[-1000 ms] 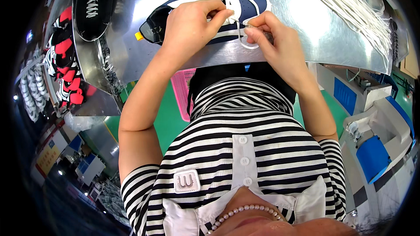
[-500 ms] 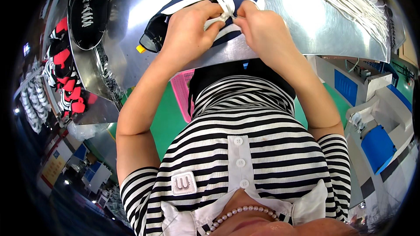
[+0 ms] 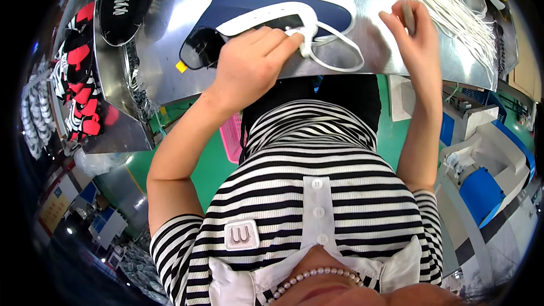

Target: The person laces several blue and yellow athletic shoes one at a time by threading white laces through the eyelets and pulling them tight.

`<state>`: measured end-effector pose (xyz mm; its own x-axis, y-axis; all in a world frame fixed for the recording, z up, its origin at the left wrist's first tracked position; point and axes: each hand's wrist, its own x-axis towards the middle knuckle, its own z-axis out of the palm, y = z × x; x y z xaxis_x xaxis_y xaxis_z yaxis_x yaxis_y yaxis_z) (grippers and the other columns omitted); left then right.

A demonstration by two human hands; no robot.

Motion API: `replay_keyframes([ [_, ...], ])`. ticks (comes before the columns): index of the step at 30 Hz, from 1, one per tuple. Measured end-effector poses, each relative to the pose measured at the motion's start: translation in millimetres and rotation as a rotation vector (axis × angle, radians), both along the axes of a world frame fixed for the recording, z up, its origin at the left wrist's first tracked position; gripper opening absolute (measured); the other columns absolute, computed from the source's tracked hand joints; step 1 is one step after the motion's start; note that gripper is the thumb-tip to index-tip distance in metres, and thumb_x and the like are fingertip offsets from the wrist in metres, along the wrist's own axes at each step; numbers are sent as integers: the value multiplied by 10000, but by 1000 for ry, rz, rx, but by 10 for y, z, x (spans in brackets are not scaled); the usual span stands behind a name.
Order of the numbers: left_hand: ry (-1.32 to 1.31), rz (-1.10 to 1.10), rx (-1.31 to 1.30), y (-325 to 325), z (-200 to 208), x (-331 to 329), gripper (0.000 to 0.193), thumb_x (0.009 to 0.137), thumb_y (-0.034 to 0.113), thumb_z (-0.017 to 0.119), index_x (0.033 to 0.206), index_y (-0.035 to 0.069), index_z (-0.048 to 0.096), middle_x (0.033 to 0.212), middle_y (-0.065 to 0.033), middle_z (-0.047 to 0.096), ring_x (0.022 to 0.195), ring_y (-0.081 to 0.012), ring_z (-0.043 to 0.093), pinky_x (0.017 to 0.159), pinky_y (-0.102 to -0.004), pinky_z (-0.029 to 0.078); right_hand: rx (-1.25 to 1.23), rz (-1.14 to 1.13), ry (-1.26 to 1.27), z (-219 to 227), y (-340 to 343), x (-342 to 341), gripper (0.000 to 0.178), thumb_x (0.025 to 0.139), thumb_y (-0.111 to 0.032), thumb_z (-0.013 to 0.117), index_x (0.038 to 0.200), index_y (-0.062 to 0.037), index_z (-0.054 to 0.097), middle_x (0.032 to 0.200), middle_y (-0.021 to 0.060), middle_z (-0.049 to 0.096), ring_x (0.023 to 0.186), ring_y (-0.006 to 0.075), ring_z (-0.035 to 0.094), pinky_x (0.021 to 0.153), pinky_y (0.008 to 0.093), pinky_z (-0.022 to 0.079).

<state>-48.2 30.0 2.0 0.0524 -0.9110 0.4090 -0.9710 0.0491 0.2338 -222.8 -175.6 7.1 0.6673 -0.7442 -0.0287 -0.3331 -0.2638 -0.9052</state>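
Observation:
A navy and white shoe upper [image 3: 255, 0] lies on its side on the metal table, with a yellow tab at its heel end. My left hand [image 3: 249, 65] is closed over its opening, fingertips pinching the white shoelace [image 3: 345, 42] by the white eyelet edge. The lace runs out of that grip in a loose loop to the right. Apart from the upper, my right hand [image 3: 419, 39] is raised over the table's right side. Its fingers are curled around a small greyish piece that I cannot make out.
A bundle of white laces [image 3: 447, 11] lies on the right of the metal table [image 3: 187, 0]. On the left stands a black shoe [image 3: 124, 5], beside red, black and white pieces [image 3: 85, 90]. A pink basket [image 3: 231, 136] is below the table's front edge.
My right hand has left the upper and moved right. The upper has rolled, showing more navy side. A lace loop now hangs out right of my left hand.

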Motion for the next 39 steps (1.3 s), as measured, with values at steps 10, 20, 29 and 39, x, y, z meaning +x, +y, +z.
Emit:
replay_keyframes([
  [10, 1370, 483, 885, -69, 236, 339, 574, 895, 510, 649, 1251, 60, 630, 1223, -88, 626, 1188, -193, 521, 1036, -330, 375, 217, 140, -284, -408, 315, 464, 559, 726, -189, 874, 1096, -31, 486, 938, 18, 557, 733, 51, 493, 555, 184, 392],
  [20, 564, 377, 428, -141, -59, 476, 207, 885, 215, 659, 942, 25, 717, 811, -119, 714, 698, -196, 665, 653, -316, 496, 372, -126, -138, -476, 398, 438, 491, 750, -235, 850, 1028, -46, 493, 856, 13, 519, 727, 81, 458, 620, 224, 393],
  [29, 767, 288, 467, -220, -30, 378, 211, 893, 181, 643, 959, -13, 692, 811, -124, 689, 692, -210, 624, 673, -314, 489, 621, 1, -143, -388, 340, 361, 562, 785, -238, 823, 1188, 28, 535, 1046, 149, 664, 916, 172, 647, 807, 289, 529],
  [39, -298, 773, -47, 1117, 229, 1692, 122, 879, 117, 640, 944, 17, 665, 874, -143, 669, 839, -321, 633, 774, -415, 499, 583, -166, -384, -353, 258, 228, 569, 798, -139, 811, 1223, 76, 502, 1036, 171, 661, 897, 192, 659, 804, 300, 561],
])
